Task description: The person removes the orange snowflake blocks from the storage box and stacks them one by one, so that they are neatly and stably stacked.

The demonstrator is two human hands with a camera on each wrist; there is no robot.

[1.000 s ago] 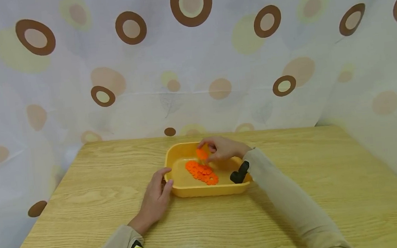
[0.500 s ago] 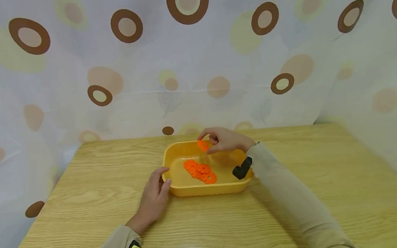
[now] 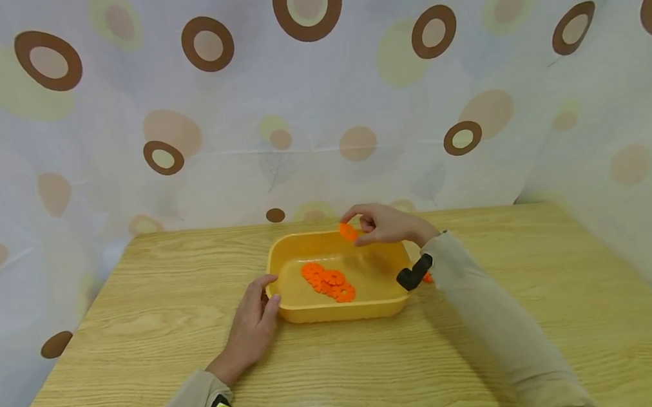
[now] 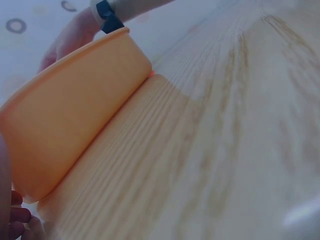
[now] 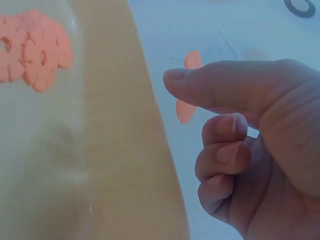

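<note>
A yellow tub [image 3: 344, 312] holds several overlapping orange notched discs [image 3: 327, 282], left of its middle. My left hand [image 3: 252, 326] grips the tub's left rim, thumb outside the front corner and a finger over the edge. Above the tub's back rim, my right hand [image 3: 388, 222] pinches one orange disc [image 3: 348, 231] between thumb and forefinger, the other fingers curled. In the right wrist view the thumb partly covers that disc [image 5: 185, 111]. Part of another orange piece [image 3: 427, 278] shows outside the tub's right side, mostly hidden by the right wrist.
The tub stands on a wood-grain table [image 3: 340, 370]. A white cloth with brown and beige circles [image 3: 317, 101] hangs behind the table and along its sides. A black wrist camera [image 3: 415, 273] hangs over the tub's right rim.
My right hand has lifted the pinched disc from inside the tub and moved it right, over the back rim. An orange piece beyond the right side has come into sight. My left hand still grips the rim.
</note>
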